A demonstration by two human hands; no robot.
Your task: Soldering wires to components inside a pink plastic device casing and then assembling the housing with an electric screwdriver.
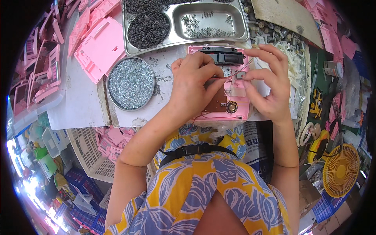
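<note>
A pink plastic housing (239,110) lies open on the white table, with a brown circuit board (218,102) and a small round speaker (231,106) inside it. My left hand (194,84) rests on the housing, its fingers on a black rectangular part (227,58) at the top edge. My right hand (268,84) pinches a small grey component (240,75) above the housing. A thin wire runs from that component toward my left hand.
A round tin of small screws (131,83) sits left of the housing. A steel tray (184,23) holds springs behind it. Pink plastic shells (100,47) pile up at the back left. White baskets (86,152) and a yellow fan (340,170) stand below the table.
</note>
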